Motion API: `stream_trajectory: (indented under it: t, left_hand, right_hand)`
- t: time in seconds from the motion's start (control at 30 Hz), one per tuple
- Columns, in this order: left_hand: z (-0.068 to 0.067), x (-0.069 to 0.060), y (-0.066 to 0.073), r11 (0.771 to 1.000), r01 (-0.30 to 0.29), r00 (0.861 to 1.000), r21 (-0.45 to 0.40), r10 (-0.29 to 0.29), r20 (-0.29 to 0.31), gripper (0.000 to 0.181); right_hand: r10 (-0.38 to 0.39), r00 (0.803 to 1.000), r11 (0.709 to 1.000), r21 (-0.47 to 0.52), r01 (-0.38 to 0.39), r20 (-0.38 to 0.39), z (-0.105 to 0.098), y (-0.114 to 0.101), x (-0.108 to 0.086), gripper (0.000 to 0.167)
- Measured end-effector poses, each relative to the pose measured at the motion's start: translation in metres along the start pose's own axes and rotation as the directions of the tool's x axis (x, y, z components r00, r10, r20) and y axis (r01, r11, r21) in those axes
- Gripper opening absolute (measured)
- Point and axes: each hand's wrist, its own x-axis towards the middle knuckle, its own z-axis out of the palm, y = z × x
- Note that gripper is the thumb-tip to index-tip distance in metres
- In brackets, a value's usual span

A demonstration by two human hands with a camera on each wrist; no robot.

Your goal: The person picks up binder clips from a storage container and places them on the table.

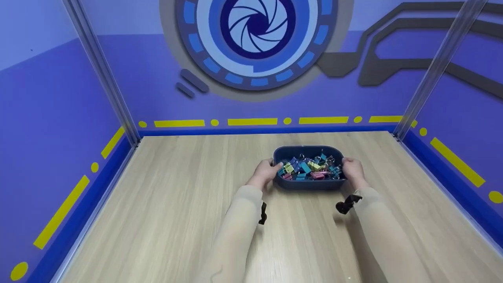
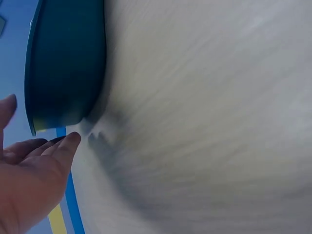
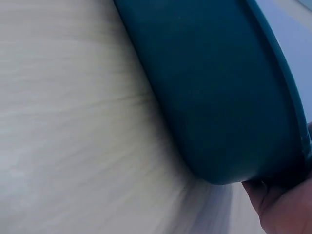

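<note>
A dark blue plastic bin (image 1: 308, 185) full of colourful binder clips (image 1: 304, 167) is on the wooden table, right of centre. At its left end is my left hand (image 1: 266, 171), its thumb reaching over the rim. In the left wrist view the left hand's fingers (image 2: 48, 155) are fairly straight, just outside the bin's end wall, with a small gap showing. My right hand (image 1: 353, 169) grips the opposite end, its thumb side at the rim. Much of that hand is cut off in the right wrist view, where the bin's side (image 3: 209, 92) fills the middle.
The pale wood tabletop (image 1: 188, 204) stretches in front and to the left. Blue-purple panels (image 1: 149, 78) with yellow markings wall in the back and both sides, joined by metal corner posts (image 1: 103, 70). Black straps (image 1: 347, 204) are on both wrists.
</note>
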Motion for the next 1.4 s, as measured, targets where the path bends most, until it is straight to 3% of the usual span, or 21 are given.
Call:
stream_trajectory:
  t: [0.03, 0.1, 0.23, 0.27, 0.57, 0.7, 1.0, 1.2, 1.4]
  left_hand:
    - [0.000, 0.001, -0.001, 1.000, -0.009, 1.000, 0.013, 0.009, -0.011, 0.055]
    - [-0.001, 0.004, -0.003, 0.999, -0.031, 0.998, 0.045, 0.033, -0.051, 0.045]
    - [-0.007, 0.003, -0.012, 0.999, -0.050, 0.992, 0.008, 0.051, -0.114, 0.038]
    - [-0.009, 0.003, -0.015, 0.998, -0.059, 0.990, 0.001, 0.059, -0.126, 0.037]
    - [-0.030, -0.011, -0.037, 0.986, -0.086, 0.987, -0.145, 0.065, -0.145, 0.038]
    - [-0.040, -0.021, -0.047, 0.980, -0.102, 0.987, -0.170, 0.078, -0.142, 0.041]
    - [-0.063, -0.051, -0.069, 0.983, -0.074, 0.983, -0.171, 0.043, -0.180, 0.039]
    - [-0.074, -0.070, -0.073, 0.975, -0.073, 0.981, -0.209, 0.033, -0.191, 0.043]
    - [-0.082, -0.088, -0.078, 0.983, -0.044, 0.983, -0.176, 0.011, -0.184, 0.041]
  right_hand:
    - [-0.002, 0.999, 1.000, 0.016, 0.003, -0.033, 0.003, -0.001, 0.000, 0.049]
    - [-0.010, 1.000, 0.999, 0.041, 0.011, -0.015, 0.007, -0.003, -0.002, 0.050]
    - [-0.029, 1.000, 0.998, 0.054, 0.029, 0.001, 0.018, -0.006, -0.012, 0.049]
    - [-0.030, 0.999, 0.998, 0.056, 0.028, 0.039, 0.020, -0.007, -0.015, 0.050]
    - [-0.006, 1.000, 0.979, 0.202, 0.000, 0.029, 0.046, -0.017, -0.040, 0.048]
    - [-0.020, 1.000, 0.977, 0.211, 0.017, 0.013, 0.056, -0.018, -0.050, 0.046]
    - [-0.047, 0.999, 0.957, 0.288, 0.039, 0.021, 0.082, -0.023, -0.076, 0.044]
    - [-0.133, 0.991, 0.955, 0.263, 0.135, -0.024, 0.092, -0.028, -0.090, 0.041]
    - [-0.113, 0.994, 0.974, 0.200, 0.109, 0.008, 0.099, -0.028, -0.099, 0.039]
